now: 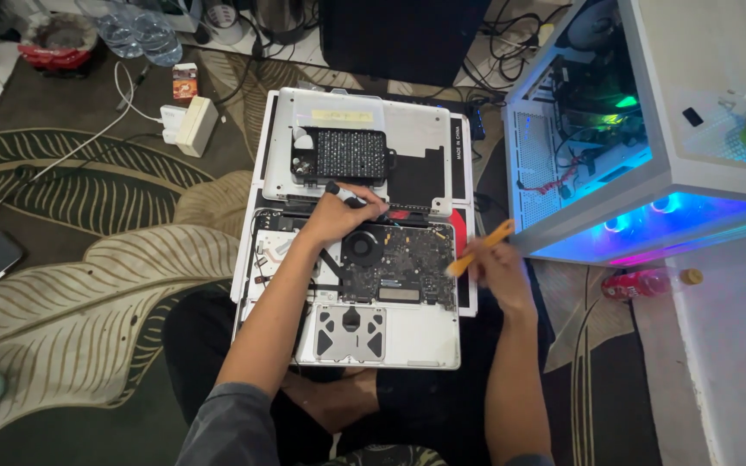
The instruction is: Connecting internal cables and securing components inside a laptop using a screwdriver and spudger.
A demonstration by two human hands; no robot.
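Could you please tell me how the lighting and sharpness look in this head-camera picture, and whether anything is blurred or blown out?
In the head view, light is soft and even over the opened silver laptop; the white computer case with glowing blue and green lights throws coloured glare and its top looks washed out; the right hand and its orange plastic pry tool are motion-blurred; the left hand on the black screwdriver is sharper.

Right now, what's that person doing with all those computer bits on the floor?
A person sits on a leaf-patterned rug with an opened silver laptop in front of them, its insides showing: a dark circuit board and a round black fan. Their left hand holds a black-handled screwdriver at the board's top edge. Their right hand holds a thin orange plastic pry stick beside the laptop. The removed white bottom cover lies behind, with a black tray of screwdriver bits on it.
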